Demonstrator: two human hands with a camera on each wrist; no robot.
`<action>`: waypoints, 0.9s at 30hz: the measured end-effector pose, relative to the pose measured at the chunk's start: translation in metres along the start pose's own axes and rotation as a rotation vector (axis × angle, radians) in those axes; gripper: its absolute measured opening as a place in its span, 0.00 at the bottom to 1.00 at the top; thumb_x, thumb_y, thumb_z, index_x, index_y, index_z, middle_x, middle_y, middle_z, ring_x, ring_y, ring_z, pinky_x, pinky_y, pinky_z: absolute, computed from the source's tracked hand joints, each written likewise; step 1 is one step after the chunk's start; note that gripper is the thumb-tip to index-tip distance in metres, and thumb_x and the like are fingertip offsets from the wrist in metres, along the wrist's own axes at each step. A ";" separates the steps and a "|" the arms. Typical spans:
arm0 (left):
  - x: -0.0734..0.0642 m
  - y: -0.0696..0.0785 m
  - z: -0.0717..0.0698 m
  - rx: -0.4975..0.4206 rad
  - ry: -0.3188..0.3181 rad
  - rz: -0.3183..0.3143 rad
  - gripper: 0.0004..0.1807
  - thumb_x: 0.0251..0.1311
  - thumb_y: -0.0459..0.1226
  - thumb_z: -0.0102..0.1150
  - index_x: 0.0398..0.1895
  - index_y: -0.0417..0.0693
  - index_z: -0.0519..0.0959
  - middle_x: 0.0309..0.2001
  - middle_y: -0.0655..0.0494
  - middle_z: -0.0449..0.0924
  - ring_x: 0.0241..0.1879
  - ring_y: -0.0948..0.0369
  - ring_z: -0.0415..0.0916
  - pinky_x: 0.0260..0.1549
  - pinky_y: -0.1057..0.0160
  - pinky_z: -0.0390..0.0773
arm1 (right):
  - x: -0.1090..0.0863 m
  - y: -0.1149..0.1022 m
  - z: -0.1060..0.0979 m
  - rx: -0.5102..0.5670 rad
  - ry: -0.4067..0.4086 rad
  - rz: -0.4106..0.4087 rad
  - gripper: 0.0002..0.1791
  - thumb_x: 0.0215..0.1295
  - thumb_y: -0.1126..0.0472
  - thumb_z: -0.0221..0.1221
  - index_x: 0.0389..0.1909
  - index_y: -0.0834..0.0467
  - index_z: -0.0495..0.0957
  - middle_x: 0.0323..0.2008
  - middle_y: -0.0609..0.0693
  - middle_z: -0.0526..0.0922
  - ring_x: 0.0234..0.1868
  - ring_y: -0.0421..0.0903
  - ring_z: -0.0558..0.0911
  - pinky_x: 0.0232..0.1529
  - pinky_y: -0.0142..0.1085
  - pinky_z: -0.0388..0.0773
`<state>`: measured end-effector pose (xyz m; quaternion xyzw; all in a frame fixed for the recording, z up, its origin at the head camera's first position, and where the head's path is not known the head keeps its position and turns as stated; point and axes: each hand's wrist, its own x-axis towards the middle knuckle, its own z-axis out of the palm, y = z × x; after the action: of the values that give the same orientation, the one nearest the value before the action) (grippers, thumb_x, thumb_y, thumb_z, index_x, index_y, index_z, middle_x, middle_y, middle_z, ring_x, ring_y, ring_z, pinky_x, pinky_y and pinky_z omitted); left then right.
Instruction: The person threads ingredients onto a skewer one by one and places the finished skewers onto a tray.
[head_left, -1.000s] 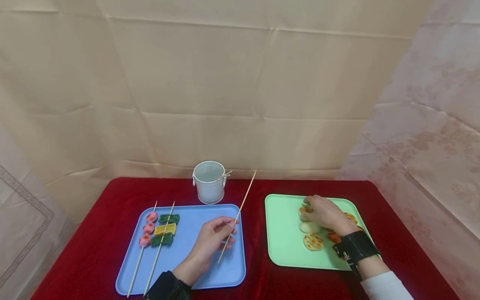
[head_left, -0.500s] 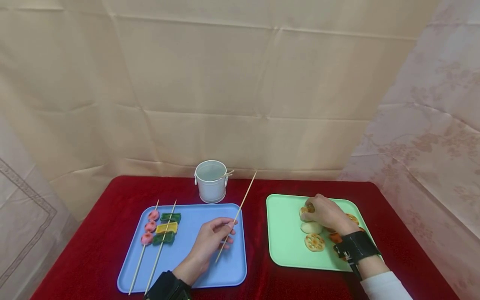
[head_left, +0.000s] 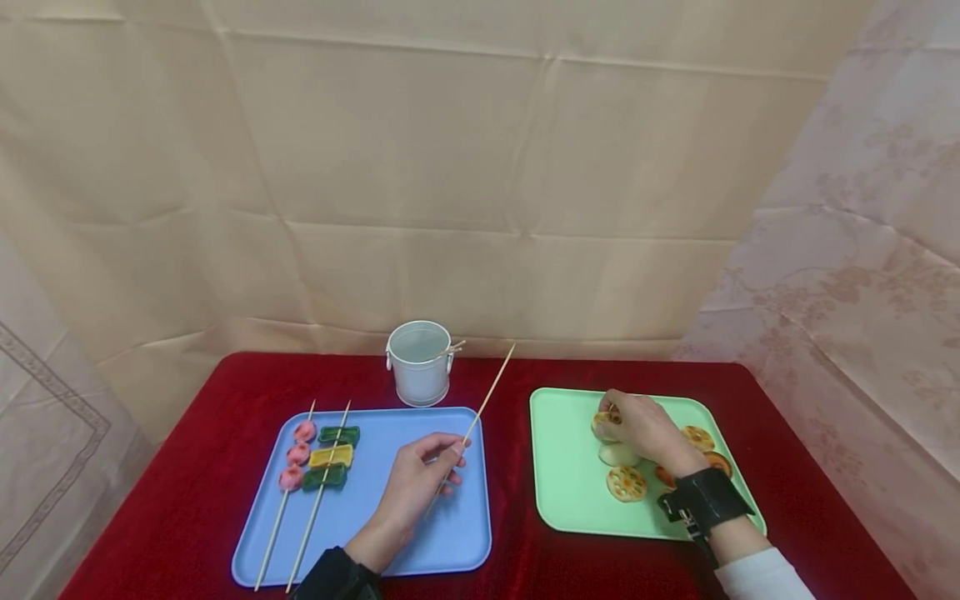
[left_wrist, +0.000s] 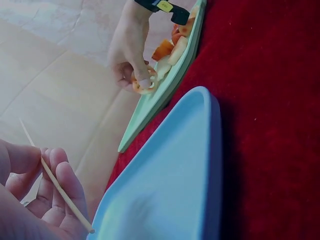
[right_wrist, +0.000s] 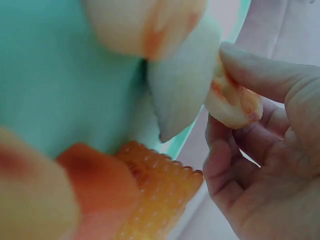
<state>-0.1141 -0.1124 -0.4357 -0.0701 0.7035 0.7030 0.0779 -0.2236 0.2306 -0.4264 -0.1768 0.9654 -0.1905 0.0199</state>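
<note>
In the head view, my left hand (head_left: pixel 412 482) is over the right part of the blue tray (head_left: pixel 457 546), pinching a bare bamboo skewer (head_left: pixel 492 388) that slants up and away to the right. Over the green tray (head_left: pixel 566 492), my right hand (head_left: pixel 648 431) pinches a lotus root slice (right_wrist: pixel 232 107) between thumb and fingers, as the right wrist view shows close up. A pale, onion-like piece (head_left: pixel 618 454) and another lotus root slice (head_left: pixel 626 483) lie just nearer than that hand. Orange pieces (head_left: pixel 665 477) are partly hidden beneath the right wrist.
Two loaded skewers lie on the blue tray's left side: one with pink balls (head_left: pixel 297 453), one with green and yellow pieces (head_left: pixel 331 456). Behind this tray stands a small metal bucket (head_left: pixel 422 375) with thin sticks leaning out. Red cloth (head_left: pixel 512 533) covers the table; a beige curtain hangs behind.
My right hand, with the lotus root slice, has shifted slightly left, uncovering more pieces at the green tray's right. My left hand has drawn slightly left, and the skewer leans over more.
</note>
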 end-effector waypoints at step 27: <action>0.000 -0.004 -0.002 0.298 0.117 0.176 0.07 0.66 0.36 0.66 0.42 0.43 0.88 0.29 0.52 0.85 0.25 0.60 0.77 0.25 0.66 0.74 | 0.002 -0.047 0.004 0.983 0.125 0.251 0.27 0.77 0.53 0.59 0.66 0.66 0.70 0.54 0.61 0.80 0.48 0.44 0.85 0.51 0.31 0.81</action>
<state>-0.1134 -0.1144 -0.4392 -0.0367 0.8067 0.5897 -0.0155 -0.2094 0.1883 -0.4126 -0.0177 0.7747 -0.6287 0.0657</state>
